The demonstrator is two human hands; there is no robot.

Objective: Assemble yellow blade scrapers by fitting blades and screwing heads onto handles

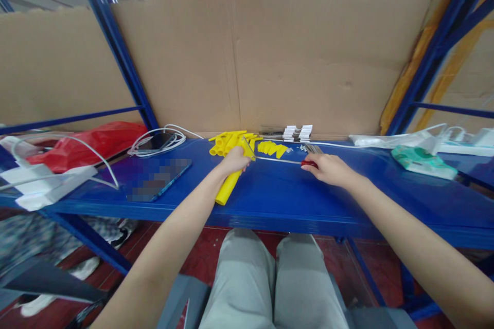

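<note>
My left hand (234, 160) is closed around a yellow tube (228, 188), whose lower end points toward the shelf's front edge. A yellow piece with a thin metal part stands at the tube's upper end, too small to make out clearly. In my right hand (331, 168) is a red-handled screwdriver (278, 159), its long shaft running left, with the tip at that upper end. Behind my left hand lies a pile of yellow tubes (222, 145). Flat yellow pieces (270, 148) lie in a row between my hands, with small metal parts (303, 148) beside them.
White-wrapped bundles (297, 133) lie by the cardboard wall (301, 56). Left on the blue shelf (270, 193) are a phone (160, 180), coiled white cable (173, 139), a red bag (96, 145) and a white power strip (50, 185). A green-white packet (422, 162) is right.
</note>
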